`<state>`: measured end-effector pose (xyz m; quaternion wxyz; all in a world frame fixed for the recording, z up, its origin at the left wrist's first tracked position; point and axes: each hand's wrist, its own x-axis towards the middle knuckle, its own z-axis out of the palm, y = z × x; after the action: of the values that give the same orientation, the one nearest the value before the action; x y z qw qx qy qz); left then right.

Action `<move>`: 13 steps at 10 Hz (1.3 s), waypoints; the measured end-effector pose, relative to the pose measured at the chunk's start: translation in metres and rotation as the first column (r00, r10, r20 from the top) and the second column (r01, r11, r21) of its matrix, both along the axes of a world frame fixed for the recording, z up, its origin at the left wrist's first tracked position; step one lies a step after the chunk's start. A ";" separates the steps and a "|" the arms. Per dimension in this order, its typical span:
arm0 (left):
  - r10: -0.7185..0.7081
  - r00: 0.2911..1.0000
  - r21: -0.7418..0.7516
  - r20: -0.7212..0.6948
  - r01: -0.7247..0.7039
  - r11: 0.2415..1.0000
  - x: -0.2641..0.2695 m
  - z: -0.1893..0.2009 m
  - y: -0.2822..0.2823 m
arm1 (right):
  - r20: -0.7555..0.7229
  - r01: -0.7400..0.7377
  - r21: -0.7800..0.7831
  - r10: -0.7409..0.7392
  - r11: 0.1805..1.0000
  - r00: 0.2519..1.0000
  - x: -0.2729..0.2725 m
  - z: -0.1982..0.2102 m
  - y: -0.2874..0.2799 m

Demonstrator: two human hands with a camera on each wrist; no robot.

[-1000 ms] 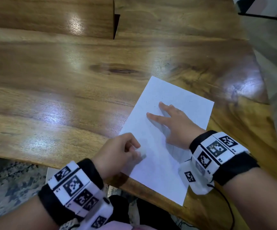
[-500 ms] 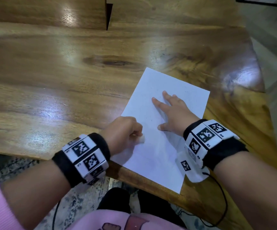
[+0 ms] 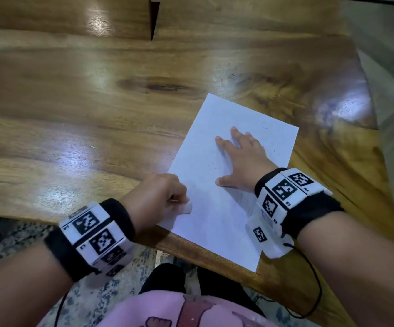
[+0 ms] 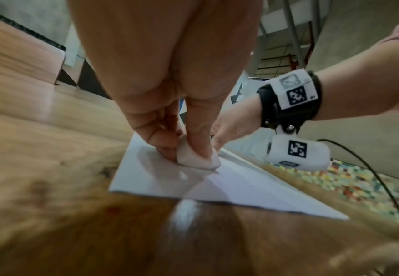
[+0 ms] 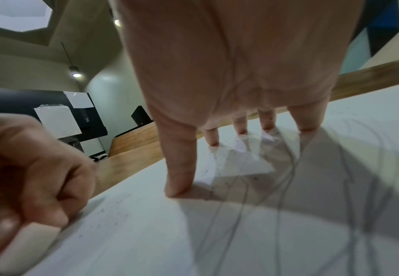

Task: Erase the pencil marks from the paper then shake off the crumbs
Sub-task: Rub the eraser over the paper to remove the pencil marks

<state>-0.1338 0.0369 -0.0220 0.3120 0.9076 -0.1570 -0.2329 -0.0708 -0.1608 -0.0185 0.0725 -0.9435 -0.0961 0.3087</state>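
Observation:
A white sheet of paper (image 3: 217,185) lies at an angle on the wooden table (image 3: 73,102), its near corner past the table's front edge. My left hand (image 3: 165,197) pinches a white eraser (image 3: 187,208) against the paper's left edge; the eraser (image 4: 198,158) shows under the fingertips in the left wrist view. My right hand (image 3: 240,159) lies flat on the paper with fingers spread, holding it down. Faint pencil lines (image 5: 276,205) and dark crumbs (image 5: 226,179) show on the paper (image 5: 146,233) in the right wrist view.
The table's front edge (image 3: 203,246) runs just below my hands. A patterned rug (image 3: 14,232) lies on the floor beneath. A dark gap (image 3: 153,20) splits the wooden panels at the back. A black cable (image 3: 314,286) hangs from my right wrist.
The left hand with the eraser has moved slightly left toward the paper's edge. The right hand stays flat on the sheet. The head view has tilted down.

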 end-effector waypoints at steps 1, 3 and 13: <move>0.094 0.993 0.004 0.070 -0.094 0.996 0.024 0.003 -0.010 | 0.003 0.005 0.011 -0.005 1.000 1.000 0.000 0.000 0.001; 0.049 0.991 0.004 0.128 -0.050 0.999 0.011 -0.007 -0.002 | -0.009 0.032 0.028 -0.032 0.999 0.999 0.001 0.002 0.001; 0.061 0.998 0.027 0.001 -0.061 0.998 -0.022 -0.004 0.020 | -0.001 0.007 0.022 -0.007 1.000 1.000 0.001 -0.002 -0.001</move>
<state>-0.1562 0.0573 -0.0257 0.3067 0.9161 -0.1260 -0.2253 -0.0700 -0.1615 -0.0201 0.0842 -0.9429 -0.0962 0.3076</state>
